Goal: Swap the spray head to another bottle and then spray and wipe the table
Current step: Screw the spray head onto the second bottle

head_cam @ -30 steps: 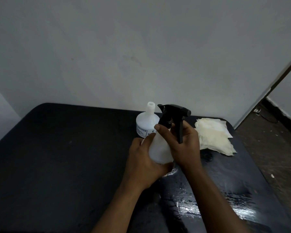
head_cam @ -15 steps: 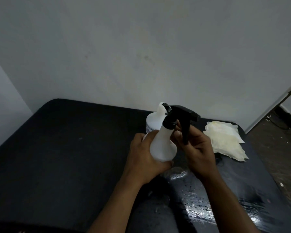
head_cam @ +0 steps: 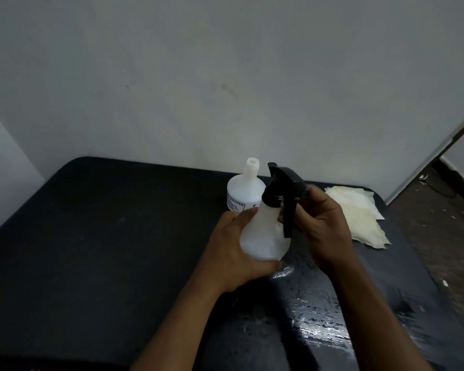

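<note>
Spray head (head_cam: 284, 188) is getting screwed onto near bottle (head_cam: 263, 236): left hand (head_cam: 231, 253) gripping body, right hand (head_cam: 322, 223) pinching head w/ fingers; next probably needs final tightening.

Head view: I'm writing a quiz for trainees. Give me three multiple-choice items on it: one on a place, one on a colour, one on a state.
1. Where does the cloth lie?
A. right of the hands
B. left of the hands
C. on the floor

2. What colour is the spray head?
A. white
B. black
C. yellow

3. How is the far bottle?
A. capped
B. lying down
C. upright, neck open

Key: 1 A, it lies on the table beyond the right hand. 2 B, black above the held bottle in the left hand. 3 C, its neck is bare.
</note>
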